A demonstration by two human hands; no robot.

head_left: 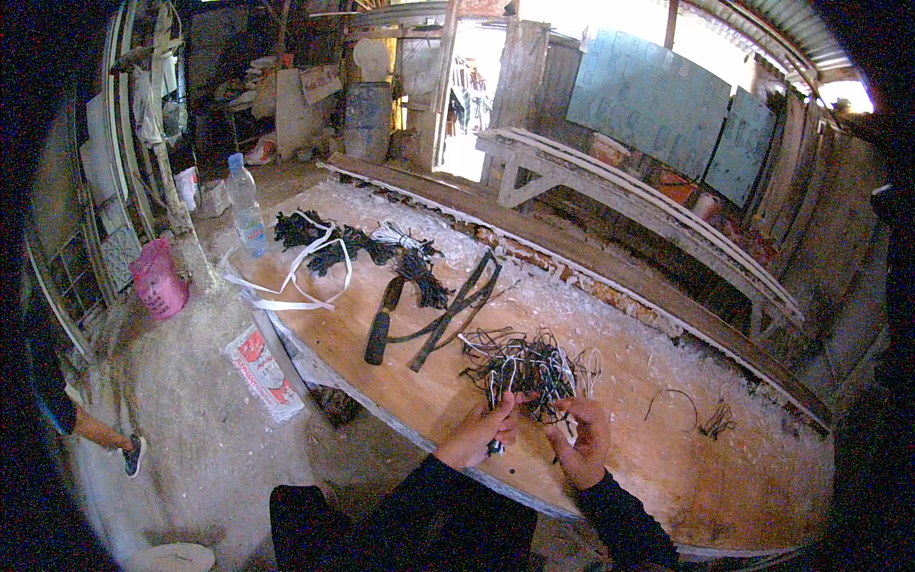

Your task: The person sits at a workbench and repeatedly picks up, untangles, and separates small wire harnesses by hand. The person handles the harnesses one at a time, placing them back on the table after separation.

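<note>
A tangled pile of thin black and white cords (522, 360) lies on the wooden table just in front of both hands. My left hand (479, 434) is closed around a small bunch of these cords, and short black and white ends stick out below its fingers. At the pile's near right edge, my right hand (583, 444) has its fingers curled in a pinch on cord strands, with something white between the fingertips. Left of the pile lie a folded black strap (456, 315) and a long dark object (383, 324), thicker at its near end; its kind is unclear.
Tied bundles of black cord (329, 250), a white strap (286, 303) and a clear plastic bottle (249, 217) occupy the table's far left. A few loose strands (717, 419) lie right. Beyond stands a long bench (629, 205). A person's leg (103, 434) shows at left, near a pink basket (159, 278).
</note>
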